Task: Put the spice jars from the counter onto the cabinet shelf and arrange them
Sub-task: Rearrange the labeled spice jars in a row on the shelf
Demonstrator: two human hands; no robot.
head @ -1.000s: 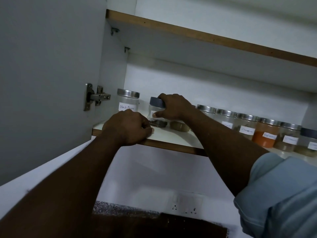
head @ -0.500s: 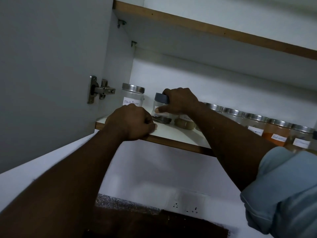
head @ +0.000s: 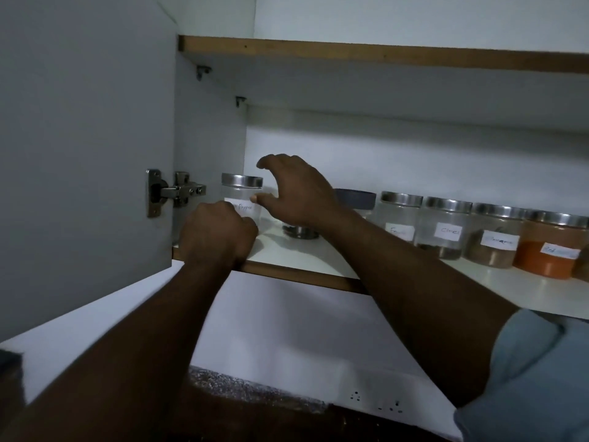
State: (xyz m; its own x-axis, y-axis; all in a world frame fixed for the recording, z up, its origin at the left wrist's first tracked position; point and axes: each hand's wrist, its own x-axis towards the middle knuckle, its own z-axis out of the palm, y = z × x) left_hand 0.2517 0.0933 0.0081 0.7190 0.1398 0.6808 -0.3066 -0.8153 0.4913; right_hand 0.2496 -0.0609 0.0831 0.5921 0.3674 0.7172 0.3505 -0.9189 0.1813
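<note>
Labelled spice jars [head: 446, 229] on shelf [head: 287, 254], orange powder jar [head: 549, 255] among them, right hand [head: 298, 194] spread empty, left hand [head: 220, 234] fisted on shelf edge.

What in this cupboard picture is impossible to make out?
In the head view:
the right hand hides the covered jar except its base;
the left hand covers the first word on the pepper jar;
the frame edge cuts the red powder jar, its label blurred;
the forearm hides most of the grey-lidded jar.
</note>
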